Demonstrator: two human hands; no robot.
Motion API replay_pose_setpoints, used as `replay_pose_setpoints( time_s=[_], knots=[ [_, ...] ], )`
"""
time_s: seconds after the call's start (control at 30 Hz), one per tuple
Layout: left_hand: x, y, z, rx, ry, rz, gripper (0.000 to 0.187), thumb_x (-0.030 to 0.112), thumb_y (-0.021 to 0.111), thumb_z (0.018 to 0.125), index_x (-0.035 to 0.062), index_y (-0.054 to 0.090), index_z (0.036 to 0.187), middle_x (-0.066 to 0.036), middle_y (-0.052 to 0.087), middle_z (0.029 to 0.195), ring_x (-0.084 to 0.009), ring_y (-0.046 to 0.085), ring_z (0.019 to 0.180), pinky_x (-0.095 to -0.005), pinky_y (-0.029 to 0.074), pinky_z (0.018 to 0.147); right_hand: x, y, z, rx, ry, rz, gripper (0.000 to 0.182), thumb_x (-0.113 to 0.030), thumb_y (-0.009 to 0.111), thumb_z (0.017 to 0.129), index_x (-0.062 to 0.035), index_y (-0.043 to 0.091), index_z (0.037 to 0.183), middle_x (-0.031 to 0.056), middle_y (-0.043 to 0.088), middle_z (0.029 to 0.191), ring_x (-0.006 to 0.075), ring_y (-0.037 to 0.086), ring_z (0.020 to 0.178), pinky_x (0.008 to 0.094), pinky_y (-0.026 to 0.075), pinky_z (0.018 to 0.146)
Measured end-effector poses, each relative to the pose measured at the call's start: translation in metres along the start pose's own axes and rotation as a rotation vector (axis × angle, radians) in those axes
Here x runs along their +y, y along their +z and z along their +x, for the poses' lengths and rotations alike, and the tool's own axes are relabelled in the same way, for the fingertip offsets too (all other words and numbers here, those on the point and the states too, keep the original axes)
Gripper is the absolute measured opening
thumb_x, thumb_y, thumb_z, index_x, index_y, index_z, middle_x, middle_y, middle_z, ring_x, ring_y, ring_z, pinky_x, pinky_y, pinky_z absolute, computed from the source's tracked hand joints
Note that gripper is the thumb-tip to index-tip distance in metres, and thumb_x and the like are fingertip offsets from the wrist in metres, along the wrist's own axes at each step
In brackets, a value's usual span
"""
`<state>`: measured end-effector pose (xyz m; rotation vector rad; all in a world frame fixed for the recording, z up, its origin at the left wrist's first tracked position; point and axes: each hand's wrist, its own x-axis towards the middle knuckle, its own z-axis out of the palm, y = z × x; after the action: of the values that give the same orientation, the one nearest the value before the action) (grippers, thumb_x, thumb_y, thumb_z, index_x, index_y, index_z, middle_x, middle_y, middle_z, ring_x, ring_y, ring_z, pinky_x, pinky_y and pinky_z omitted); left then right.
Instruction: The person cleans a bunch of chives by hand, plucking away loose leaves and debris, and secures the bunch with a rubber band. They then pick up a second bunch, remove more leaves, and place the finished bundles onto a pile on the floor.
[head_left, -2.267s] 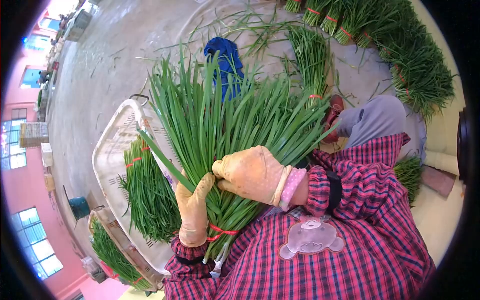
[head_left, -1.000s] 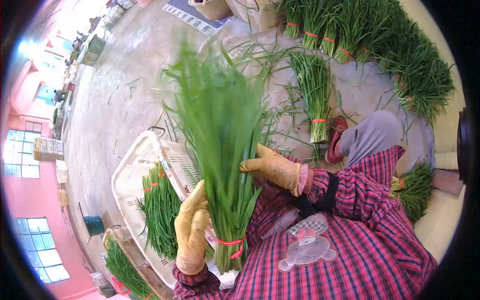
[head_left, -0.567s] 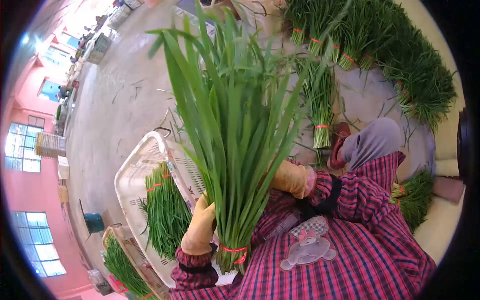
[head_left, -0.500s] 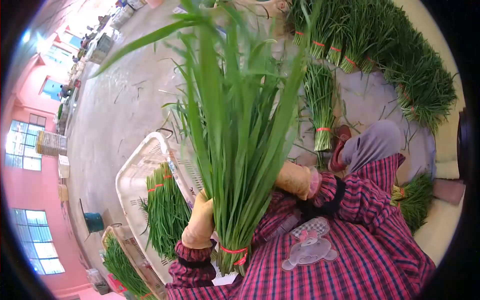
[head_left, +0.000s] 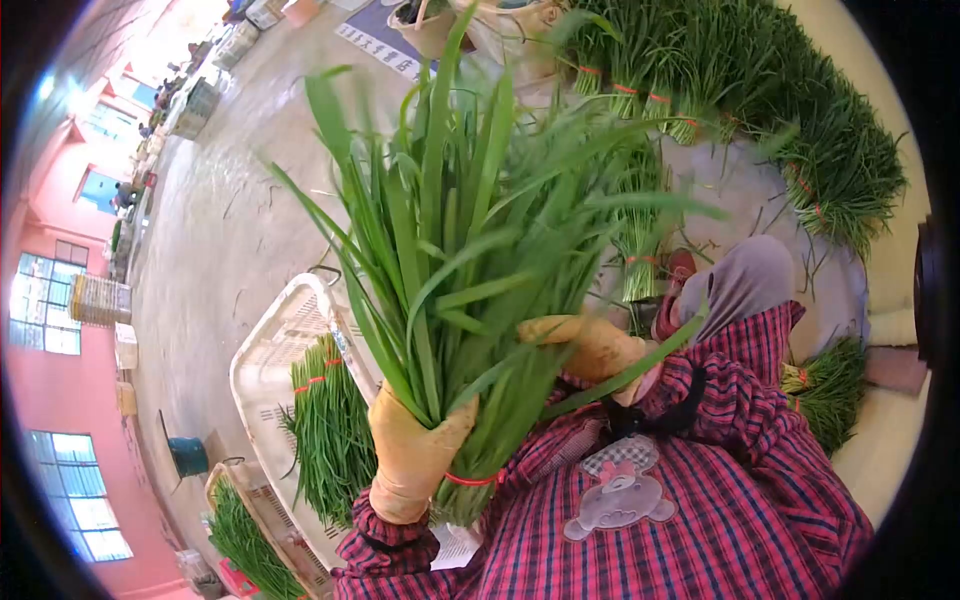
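My left hand [head_left: 415, 445], in a pale yellow glove, is closed around the lower part of a bunch of garlic chives [head_left: 480, 310]. A red band [head_left: 474, 480] circles the stems just below that hand, and the leaves fan upward and outward. My right hand [head_left: 590, 345], gloved too, lies against the right side of the bunch with its fingers stretched toward the left. Some leaves cross in front of it, and its fingertips are partly hidden.
At my left stands a white plastic crate [head_left: 265, 385] with banded chives [head_left: 332, 430] in it; another crate of chives [head_left: 245, 535] is nearer. Banded bunches [head_left: 800, 110] line the upper right. A single bunch [head_left: 640, 235] lies by my red shoe [head_left: 672, 290].
The chives have spread apart and their tops have dropped to the right. My left hand has come round the front of the stems. My right hand now shows its outstretched fingers.
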<state>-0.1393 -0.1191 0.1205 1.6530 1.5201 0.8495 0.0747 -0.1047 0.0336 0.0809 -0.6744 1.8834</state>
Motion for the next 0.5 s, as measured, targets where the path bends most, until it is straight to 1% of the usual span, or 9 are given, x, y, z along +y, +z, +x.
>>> replay_pose_setpoints(
  time_s=[0.03,0.1,0.13,0.17,0.23,0.27,0.33,0.47,0.5],
  knots=[
    [0.0,0.002,-0.002,0.01,-0.006,-0.004,0.032,0.004,0.072,0.074,0.0,0.063,0.104,-0.011,0.068,0.089,-0.0133,0.062,0.082,-0.0305,0.051,0.077,0.004,-0.008,-0.006,-0.003,0.012,0.001,0.059,-0.033,0.066,0.088,0.0038,0.049,0.132,0.0135,0.057,0.129,0.0249,0.054,0.118,0.0334,0.037,0.105],
    [0.001,0.005,-0.003,0.021,-0.057,-0.129,0.03,0.003,0.071,0.075,-0.0005,0.063,0.103,-0.008,0.068,0.087,-0.0131,0.062,0.079,-0.0289,0.05,0.075,0.007,-0.027,-0.022,0.527,0.418,-0.029,0.054,-0.034,0.065,0.089,0.0046,0.055,0.124,0.0141,0.061,0.121,0.0268,0.058,0.112,0.036,0.042,0.101],
    [0.002,0.004,0.001,0.029,-0.095,-0.204,0.027,0.003,0.07,0.078,-0.0018,0.063,0.104,-0.005,0.067,0.09,-0.0126,0.061,0.079,-0.0274,0.049,0.075,0.008,-0.033,-0.024,0.568,0.384,-0.177,0.048,-0.032,0.065,0.089,0.0037,0.059,0.12,0.0139,0.064,0.115,0.028,0.061,0.108,0.0382,0.044,0.099],
    [0.006,0.005,0.006,0.053,-0.146,-0.376,0.024,0.002,0.067,0.082,-0.0029,0.063,0.105,-0.003,0.067,0.093,-0.0121,0.06,0.08,-0.0264,0.049,0.075,0.009,-0.035,-0.028,0.575,0.384,-0.176,0.048,-0.032,0.065,0.089,0.0037,0.059,0.12,0.0139,0.064,0.115,0.028,0.061,0.108,0.0382,0.044,0.099],
    [-0.014,-0.002,0.016,0.069,-0.194,-0.452,0.025,0.002,0.066,0.084,-0.0028,0.062,0.108,-0.003,0.066,0.098,-0.0114,0.06,0.083,-0.0257,0.048,0.077,0.001,-0.018,-0.014,0.571,0.402,0.098,0.041,-0.027,0.062,0.091,0.0026,0.059,0.12,0.0147,0.064,0.115,0.0276,0.06,0.111,0.0372,0.044,0.1],
    [-0.02,-0.004,0.02,0.073,-0.209,-0.509,0.027,0.005,0.067,0.085,-0.0016,0.063,0.11,-0.003,0.066,0.1,-0.0111,0.06,0.085,-0.0256,0.048,0.079,0.003,-0.018,-0.016,0.571,0.396,0.102,0.041,-0.027,0.062,0.091,0.0026,0.059,0.12,0.0147,0.064,0.115,0.0276,0.06,0.111,0.0372,0.044,0.1],
    [-0.037,-0.007,0.025,0.085,-0.219,-0.539,0.027,0.007,0.067,0.085,-0.001,0.063,0.111,-0.003,0.066,0.1,-0.0112,0.06,0.086,-0.0257,0.048,0.08,0.008,-0.018,-0.023,0.131,-0.047,-0.02,0.042,-0.027,0.06,0.092,0.0033,0.057,0.122,0.0174,0.061,0.121,0.0311,0.056,0.116,0.0421,0.042,0.102],
    [-0.054,-0.007,0.026,0.111,-0.276,-0.621,0.026,0.011,0.067,0.086,0.0011,0.064,0.11,-0.003,0.067,0.098,-0.0104,0.061,0.085,-0.025,0.049,0.079,0.024,-0.053,-0.046,0.088,-0.063,-0.202,0.051,-0.034,0.059,0.093,0.0049,0.053,0.125,0.0206,0.053,0.131,0.0356,0.05,0.122,0.0494,0.039,0.104],
    [-0.057,-0.007,0.025,0.107,-0.298,-0.644,0.025,0.011,0.067,0.086,0.0014,0.064,0.109,-0.003,0.067,0.097,-0.0099,0.061,0.084,-0.0244,0.048,0.078,0.028,-0.059,-0.05,0.211,0.072,-0.302,0.055,-0.038,0.059,0.092,0.0051,0.051,0.126,0.0223,0.049,0.134,0.0368,0.048,0.123,0.0519,0.037,0.104]
  ],
)
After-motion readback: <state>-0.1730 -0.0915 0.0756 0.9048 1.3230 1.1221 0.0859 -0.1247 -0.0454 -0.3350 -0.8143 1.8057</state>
